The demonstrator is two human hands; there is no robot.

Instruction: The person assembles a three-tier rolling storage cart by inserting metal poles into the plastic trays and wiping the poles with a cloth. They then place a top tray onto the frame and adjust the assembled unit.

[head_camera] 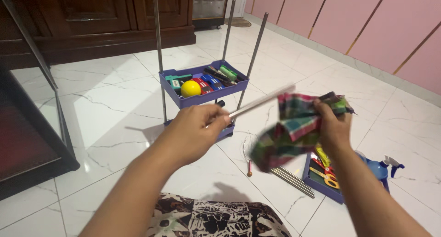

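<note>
Rod (262,101) sits clamped in my left hand (197,126) over the floor, my right hand (333,126) closed on a plaid cloth (294,126) bunched round its far end, while the purple cart (202,87) stands half built, spare rods (294,181) lying beside another tray (317,184).

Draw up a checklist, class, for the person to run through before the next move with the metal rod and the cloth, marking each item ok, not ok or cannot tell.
1. Left hand grips the thin silver metal rod: ok.
2. Right hand holds the plaid red-and-green cloth: ok.
3. Cloth reaches the rod's far end: ok; it looks wrapped there, though blurred.
4. Purple plastic shelf tray on upright poles stands level: ok.
5. Spare metal rods lie on the white tiled floor within reach: ok.
6. Rod clean: cannot tell.
</note>
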